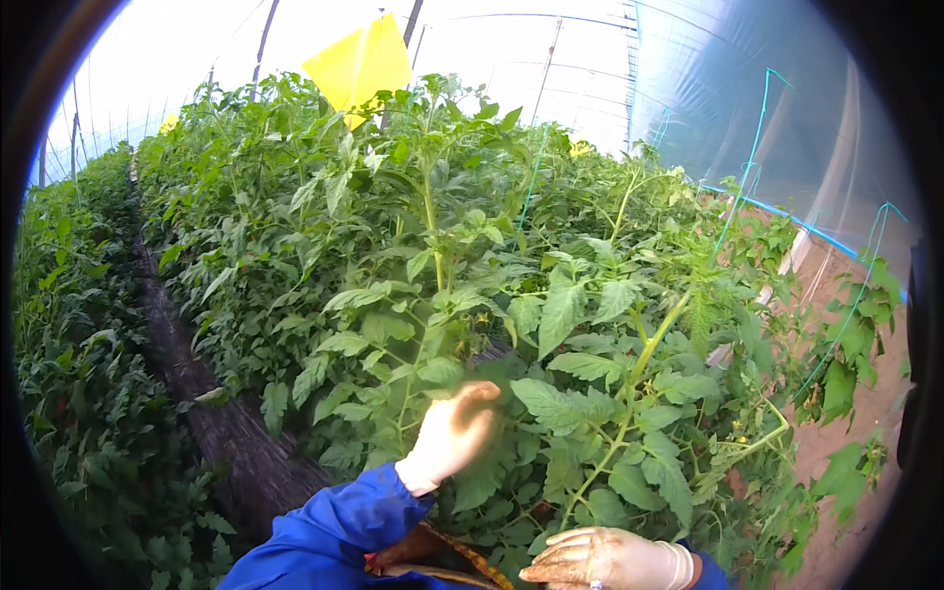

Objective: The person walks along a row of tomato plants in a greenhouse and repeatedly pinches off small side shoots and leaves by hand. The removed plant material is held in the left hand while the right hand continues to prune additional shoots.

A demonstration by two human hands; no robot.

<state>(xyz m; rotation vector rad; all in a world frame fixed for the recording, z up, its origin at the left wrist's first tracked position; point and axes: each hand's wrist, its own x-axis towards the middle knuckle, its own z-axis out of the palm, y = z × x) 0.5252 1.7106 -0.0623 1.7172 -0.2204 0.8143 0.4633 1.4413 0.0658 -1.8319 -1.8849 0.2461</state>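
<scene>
Leafy tomato plants (590, 398) with small yellow flowers fill the view in front of me. My left hand (461, 428), in a soiled white glove, is raised among the leaves at the centre; it is motion-blurred, and its fingertips and any hold on foliage cannot be made out. Low in the view, my right hand (601, 558), also in a stained white glove, lies roughly level beside the lower leaves, and whether it holds anything is unclear. A thick green stem (656, 339) leans up to the right above it. Part of a basket rim (468, 557) shows between my blue sleeves.
A dark covered path (214, 435) runs between plant rows at left. A yellow sticky trap (361, 66) hangs above the foliage. Green strings (756, 147) rise at right, near the plastic greenhouse wall (833, 140) and a bare earth bank (855, 398).
</scene>
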